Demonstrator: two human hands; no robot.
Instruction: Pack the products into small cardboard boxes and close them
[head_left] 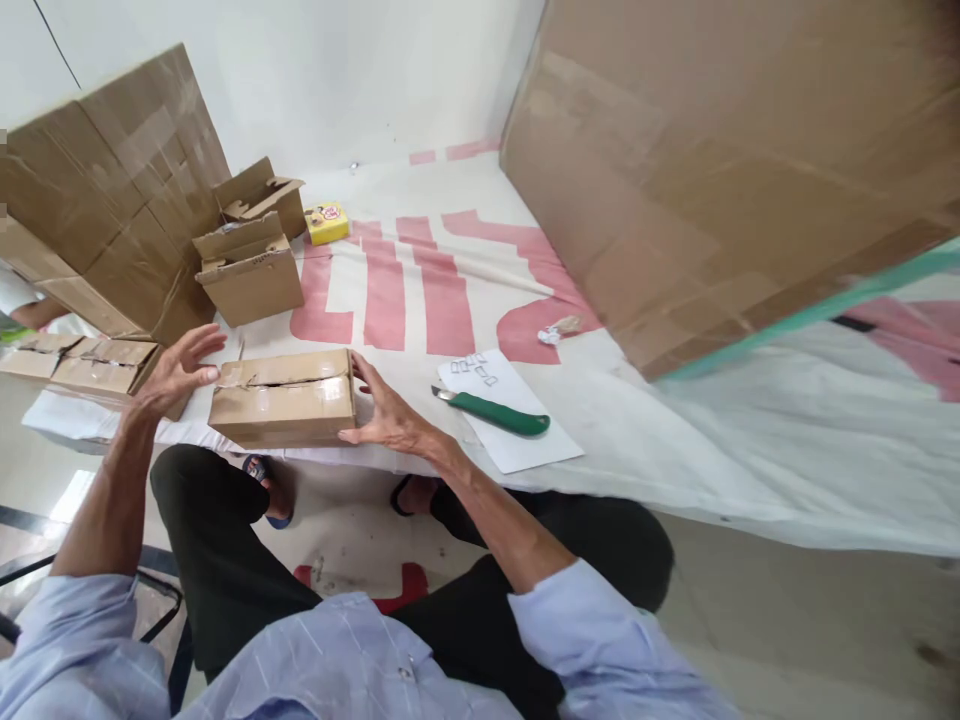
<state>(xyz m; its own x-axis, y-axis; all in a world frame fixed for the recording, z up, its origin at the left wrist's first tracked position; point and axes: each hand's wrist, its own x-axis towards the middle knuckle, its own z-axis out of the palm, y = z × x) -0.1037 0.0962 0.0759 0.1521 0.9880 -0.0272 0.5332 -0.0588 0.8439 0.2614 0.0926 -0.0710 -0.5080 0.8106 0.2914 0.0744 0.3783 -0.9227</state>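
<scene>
A small closed cardboard box (289, 398) with clear tape along its top seam lies near the table's front edge, in front of me. My right hand (386, 412) grips its right end, thumb at the near corner and fingers at the far corner. At the left end is my left hand (180, 370), fingers spread and thumb close to the box's corner. To the right, a green utility knife (499, 412) with its blade showing rests on a white paper sheet (517, 452) that bears small drawn box shapes.
Two opened small cartons (255, 285) and a yellow box (327, 223) stand at the back left, beside a large carton (142, 180). Taped small boxes (105, 365) sit at far left. A huge carton (720, 180) fills the right. A crumpled scrap (559, 330) lies mid-table.
</scene>
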